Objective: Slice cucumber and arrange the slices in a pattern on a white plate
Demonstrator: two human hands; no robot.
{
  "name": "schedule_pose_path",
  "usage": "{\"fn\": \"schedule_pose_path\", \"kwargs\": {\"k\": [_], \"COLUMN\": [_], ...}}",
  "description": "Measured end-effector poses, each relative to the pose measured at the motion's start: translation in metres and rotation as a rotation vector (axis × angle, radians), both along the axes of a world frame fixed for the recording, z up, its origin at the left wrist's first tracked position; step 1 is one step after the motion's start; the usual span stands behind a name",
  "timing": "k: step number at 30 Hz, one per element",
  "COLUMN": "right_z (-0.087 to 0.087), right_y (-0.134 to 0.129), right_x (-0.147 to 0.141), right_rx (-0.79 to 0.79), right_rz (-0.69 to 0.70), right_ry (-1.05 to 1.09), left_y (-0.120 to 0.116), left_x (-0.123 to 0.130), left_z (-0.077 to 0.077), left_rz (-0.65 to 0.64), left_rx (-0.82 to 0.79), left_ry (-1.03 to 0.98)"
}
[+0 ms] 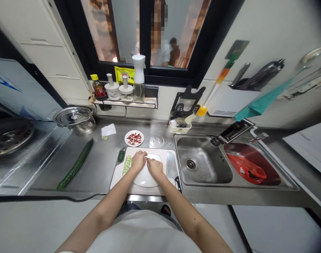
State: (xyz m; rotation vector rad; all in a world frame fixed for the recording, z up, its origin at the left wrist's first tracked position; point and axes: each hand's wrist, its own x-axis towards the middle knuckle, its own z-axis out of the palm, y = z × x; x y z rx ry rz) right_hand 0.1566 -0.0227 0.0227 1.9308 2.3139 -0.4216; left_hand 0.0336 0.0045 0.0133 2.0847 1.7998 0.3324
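A white square plate (145,176) rests on the cutting board (156,190). Over its far part, my left hand (138,161) and my right hand (155,167) are close together with their fingers curled in. Something small and pale shows between the fingertips, too small to name. Overlapping cucumber slices (126,165) form a row beside the plate, left of my left hand. A short cucumber piece (121,156) lies at the board's far left corner. The knife (172,165) lies along the board's right side, its black handle toward me.
A whole cucumber (75,164) lies on the counter at the left, near a lidded steel pot (75,119). Behind the board is a small plate of red pieces (134,138). The double sink (202,175) adjoins on the right. A person (160,45) shows at the window.
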Motion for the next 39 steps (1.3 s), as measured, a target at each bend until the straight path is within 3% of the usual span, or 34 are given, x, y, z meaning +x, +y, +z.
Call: {"fn": "schedule_pose_path", "kwargs": {"k": [5,10,16,25,31,39], "right_z": [0.009,0.013,0.005,-0.002,-0.002,-0.001], "right_y": [0.0,-0.009,-0.031,-0.056,-0.061,-0.065], "right_x": [0.002,0.011,0.025,0.035,0.036,0.036], "right_rx": [0.012,0.066,0.089,0.215,0.225,0.206], "right_rz": [-0.004,-0.045,-0.046,-0.065,-0.088,-0.105], "right_ry": [0.024,0.099,0.17,0.336,0.371,0.376], "left_y": [-0.003,-0.016,-0.042,-0.082,-0.098,-0.102], "left_x": [-0.001,-0.015,-0.057,-0.11,-0.116,-0.105], "left_z": [0.005,0.008,-0.004,-0.022,-0.016,-0.006], "left_rz": [0.029,0.15,0.279,0.385,0.436,0.456], "left_rx": [0.008,0.063,0.061,-0.099,-0.184,-0.261], "left_ry": [-0.054,-0.176,-0.248,-0.173,-0.089,0.046]}}
